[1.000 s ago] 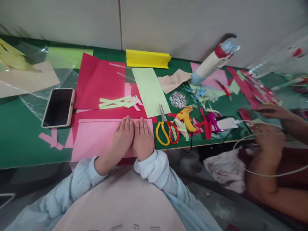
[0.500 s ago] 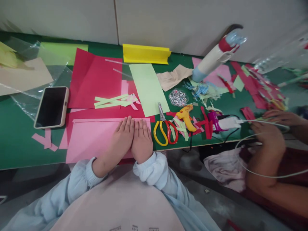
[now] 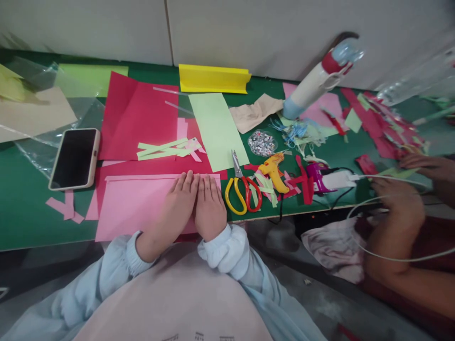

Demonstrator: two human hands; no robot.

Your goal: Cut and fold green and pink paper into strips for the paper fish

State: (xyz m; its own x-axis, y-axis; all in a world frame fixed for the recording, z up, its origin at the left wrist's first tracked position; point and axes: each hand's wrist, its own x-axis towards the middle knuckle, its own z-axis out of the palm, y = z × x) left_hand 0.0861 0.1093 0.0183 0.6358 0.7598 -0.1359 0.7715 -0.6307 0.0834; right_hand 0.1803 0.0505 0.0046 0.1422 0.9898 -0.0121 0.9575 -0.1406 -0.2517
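A sheet of pink paper [image 3: 131, 203] lies at the table's front edge, with a narrow fold along its far side. My left hand [image 3: 179, 201] rests flat on it, fingers stretched out toward the fold. Beside it and touching it, my right hand [image 3: 209, 206] lies flat on the sheet's right end, fingers extended. Neither hand grips anything. Just right of my right hand are scissors [image 3: 239, 184] with one yellow and one red handle, blades apart. Red paper [image 3: 142, 118] lies under and beyond the pink sheet, with green strips [image 3: 159, 149] on top.
A phone [image 3: 74, 158] lies at left. Beyond are a pale green sheet [image 3: 216, 130] and folded yellow paper [image 3: 214, 79]. To the right are a yellow glue gun [image 3: 275, 173], a dish of small beads [image 3: 262, 143], a bottle [image 3: 313, 87] and a co-worker's hands [image 3: 401, 194].
My hands stay flat on the pink paper with hardly any movement. The whole view has shifted slightly. At right, the co-worker's hands have moved a little with a green strip.
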